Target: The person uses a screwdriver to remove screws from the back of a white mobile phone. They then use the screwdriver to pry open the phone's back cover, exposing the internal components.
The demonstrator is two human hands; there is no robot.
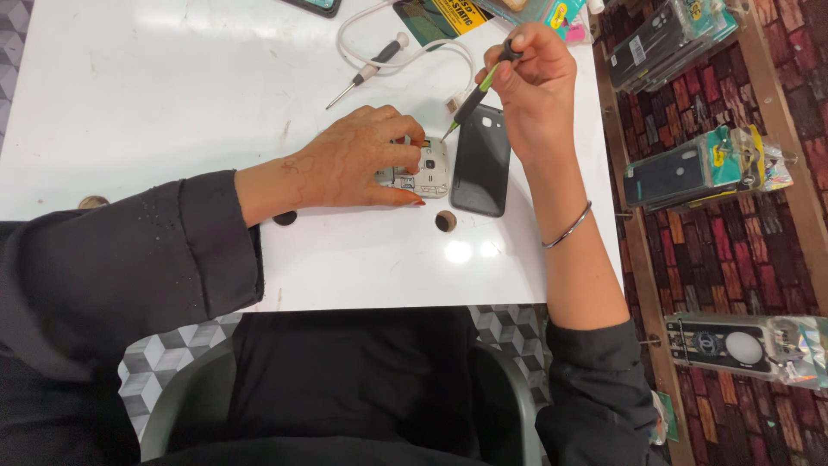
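The right hand (pixel 533 82) is pinching a green-and-black screwdriver (pixel 477 93), thumb and fingertips clamped together around the upper end of its handle. The tool is slanting down and toward the left hand, and its tip is resting at, or just above, the upper right corner of the opened phone (pixel 423 168); whether it is seated in a screw is too small to tell. The left hand (pixel 362 160) is lying flat over that phone, fingers spread slightly and pressed down on its left and upper edges, pinning it to the white table (pixel 172 86). So the phone is sitting directly beneath the left fingers and just below and to the left of the right fingertips, its long axis running roughly from one hand toward the other. The left hand is nearer to it, touching; the right is reaching it only through the tool.

Just right of the left fingertips a dark back cover (pixel 481 160) is lying, upright in the view, under the right hand. Beyond the left knuckles a second screwdriver (pixel 369 69) and a white cable (pixel 405 43) are resting. A small round piece (pixel 445 221) is lying just nearer the person than the phone.
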